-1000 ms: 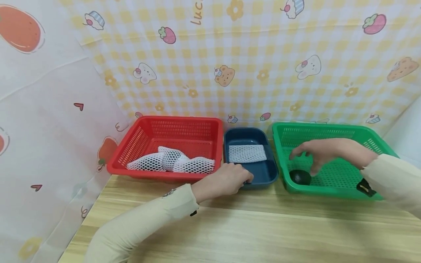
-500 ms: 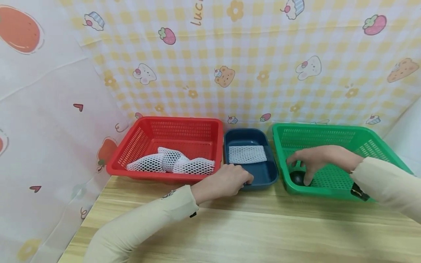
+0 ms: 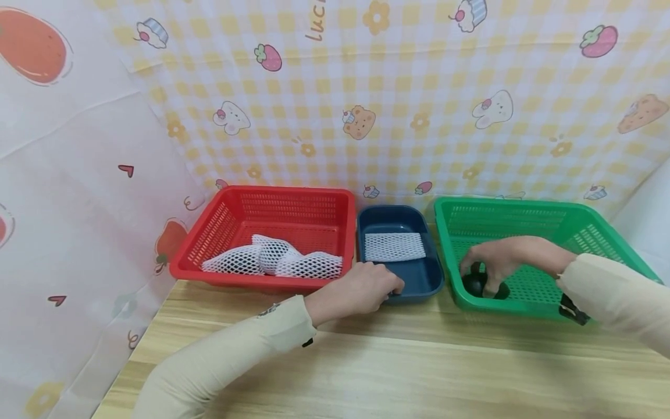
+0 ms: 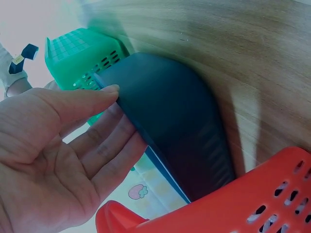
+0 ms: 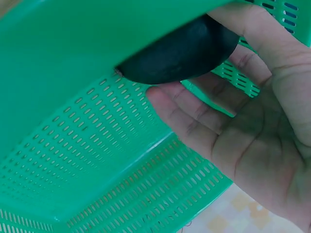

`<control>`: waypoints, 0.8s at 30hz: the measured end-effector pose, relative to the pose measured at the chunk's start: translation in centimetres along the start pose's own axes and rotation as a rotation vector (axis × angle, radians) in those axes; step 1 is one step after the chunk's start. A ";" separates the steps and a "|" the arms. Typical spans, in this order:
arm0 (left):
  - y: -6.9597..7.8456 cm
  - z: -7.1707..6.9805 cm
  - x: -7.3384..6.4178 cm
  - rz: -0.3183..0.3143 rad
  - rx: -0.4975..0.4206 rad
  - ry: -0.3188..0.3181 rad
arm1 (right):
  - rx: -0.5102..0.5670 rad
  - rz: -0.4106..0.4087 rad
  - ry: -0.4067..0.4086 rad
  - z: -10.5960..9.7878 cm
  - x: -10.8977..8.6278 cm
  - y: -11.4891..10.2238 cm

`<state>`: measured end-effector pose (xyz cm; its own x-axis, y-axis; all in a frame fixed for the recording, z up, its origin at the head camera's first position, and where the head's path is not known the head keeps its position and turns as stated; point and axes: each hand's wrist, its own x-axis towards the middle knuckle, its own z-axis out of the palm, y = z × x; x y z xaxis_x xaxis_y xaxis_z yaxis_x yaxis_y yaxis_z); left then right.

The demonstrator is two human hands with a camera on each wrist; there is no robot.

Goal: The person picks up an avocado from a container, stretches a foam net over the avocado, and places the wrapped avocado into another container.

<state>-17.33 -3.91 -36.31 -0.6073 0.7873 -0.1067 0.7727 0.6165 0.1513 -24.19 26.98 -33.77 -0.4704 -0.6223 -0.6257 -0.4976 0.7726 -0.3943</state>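
My right hand point(image 3: 494, 262) reaches into the front left corner of the green basket point(image 3: 523, 304). Its thumb and fingers curl round a dark, glossy avocado point(image 3: 473, 285), which lies low by the basket wall. A stem end shows on the avocado point(image 5: 180, 53) in the right wrist view, where the wall hides part of it. With thumb and fingers, my left hand point(image 3: 366, 285) pinches the near rim of the dark blue tray point(image 3: 419, 283). A flat white foam net sleeve point(image 3: 395, 247) lies across the tray.
On the left stands a red basket point(image 3: 293, 203), close beside the tray. Several dark fruits in white foam nets point(image 3: 309, 265) lie along its front. All three containers stand on a wooden table point(image 3: 398, 366) before a patterned cloth backdrop point(image 3: 387, 81).
My right hand has lowered onto the avocado and its fingers have closed round it. The left hand keeps its hold on the tray rim.
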 end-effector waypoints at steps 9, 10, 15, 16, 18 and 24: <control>0.1 0.1 0.0 0.001 0.015 0.005 | -0.006 0.014 0.088 -0.4 -1.5 -0.1; 0.1 0.1 -0.1 0.003 0.016 0.007 | -0.009 0.005 0.107 -0.6 -1.8 -0.1; 0.1 0.2 0.0 0.010 0.023 0.011 | -0.033 -0.014 0.214 -1.3 -3.9 -0.8; 0.1 0.2 0.0 0.010 0.027 0.012 | -0.037 -0.015 0.237 -1.4 -4.2 -1.0; 0.1 0.2 0.0 0.009 0.035 0.014 | -0.052 -0.020 0.281 -1.6 -4.8 -1.3; 0.1 0.2 0.0 0.003 0.036 0.010 | -0.131 -0.069 0.429 -1.0 -5.8 -2.1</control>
<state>-17.21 -3.86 -36.46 -0.6067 0.7891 -0.0960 0.7806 0.6143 0.1159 -21.15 28.86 -28.62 -0.6788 -0.6890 -0.2540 -0.6134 0.7222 -0.3196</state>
